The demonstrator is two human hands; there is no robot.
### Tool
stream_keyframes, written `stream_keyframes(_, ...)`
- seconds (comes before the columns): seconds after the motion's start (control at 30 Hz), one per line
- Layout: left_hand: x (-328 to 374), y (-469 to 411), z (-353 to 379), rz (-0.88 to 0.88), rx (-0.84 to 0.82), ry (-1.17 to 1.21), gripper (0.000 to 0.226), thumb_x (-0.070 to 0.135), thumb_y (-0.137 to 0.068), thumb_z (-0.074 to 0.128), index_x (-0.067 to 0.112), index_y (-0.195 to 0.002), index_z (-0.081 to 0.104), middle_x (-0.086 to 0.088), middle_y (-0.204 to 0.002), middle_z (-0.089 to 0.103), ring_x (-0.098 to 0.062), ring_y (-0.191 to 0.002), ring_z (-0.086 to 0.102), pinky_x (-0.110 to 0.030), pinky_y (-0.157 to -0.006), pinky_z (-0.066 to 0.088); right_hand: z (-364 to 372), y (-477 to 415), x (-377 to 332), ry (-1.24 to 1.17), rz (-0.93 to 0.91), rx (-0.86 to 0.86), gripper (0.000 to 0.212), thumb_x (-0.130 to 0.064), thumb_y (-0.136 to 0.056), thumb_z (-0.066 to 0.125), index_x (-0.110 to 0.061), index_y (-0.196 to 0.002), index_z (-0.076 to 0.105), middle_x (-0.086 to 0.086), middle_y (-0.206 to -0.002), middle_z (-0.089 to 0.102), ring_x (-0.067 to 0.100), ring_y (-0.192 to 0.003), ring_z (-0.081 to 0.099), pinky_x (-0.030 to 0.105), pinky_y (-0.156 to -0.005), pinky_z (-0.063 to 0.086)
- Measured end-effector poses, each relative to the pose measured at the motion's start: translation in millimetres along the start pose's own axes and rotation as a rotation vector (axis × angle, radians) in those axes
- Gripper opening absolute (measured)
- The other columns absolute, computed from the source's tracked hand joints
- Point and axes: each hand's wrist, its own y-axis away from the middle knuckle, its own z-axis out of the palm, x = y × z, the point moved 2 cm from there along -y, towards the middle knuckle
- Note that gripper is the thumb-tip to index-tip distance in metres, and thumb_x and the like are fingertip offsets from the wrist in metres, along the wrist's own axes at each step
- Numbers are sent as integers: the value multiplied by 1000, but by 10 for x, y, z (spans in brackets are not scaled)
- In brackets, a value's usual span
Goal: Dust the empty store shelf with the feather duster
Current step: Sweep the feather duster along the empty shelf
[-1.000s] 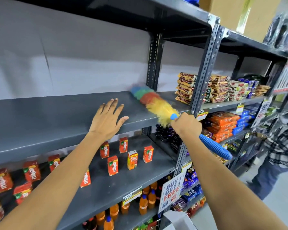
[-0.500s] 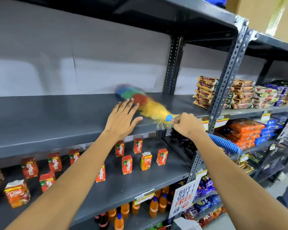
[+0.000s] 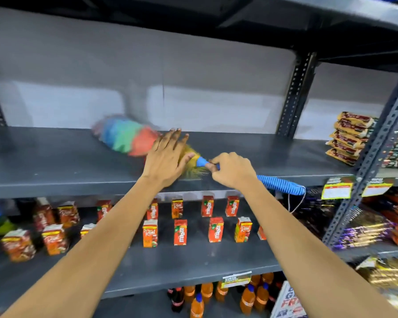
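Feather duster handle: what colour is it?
Blue, ribbed; the feather duster handle shows best in the head view, behind the right hand.

The feather duster [image 3: 126, 138] shows blue, green, red and yellow bands with a ribbed blue handle [image 3: 278, 183]; the shelf [image 3: 55, 166] under it is dark grey.

One head-worn camera looks forward and down, close to the grey shelf [image 3: 55, 166].

A shop: dark grey slotted-steel shelving [image 3: 294, 88] carries rows of small red juice cartons [image 3: 180, 231], orange drink bottles [image 3: 246, 299], stacked snack packets [image 3: 352, 136] and yellow price tags [image 3: 337, 190] on shelf edges.
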Motion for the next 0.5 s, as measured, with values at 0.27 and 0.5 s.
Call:
stream_keyframes(0.27,-195,134,-130,-140,89,89,51,38,-96,35,14,-141,30,-10,-153,28,-24,-143,20,-41,-116,13,81,-270,-360,24,-128,41,28,-31,-89,49,-29,-109,69,10,-94,70,33,-87,63,31,-64,38)
stream_keyframes(0.5,-472,252,-364,-160,134,7,51,41,-96,33,14,-139,35,-11,-150,34,-24,-141,25,-41,-114,19,146,-490,-670,-11,-239,7,27,-40,-91,48,-31,-105,70,8,-96,70,33,-94,63,32,-66,37)
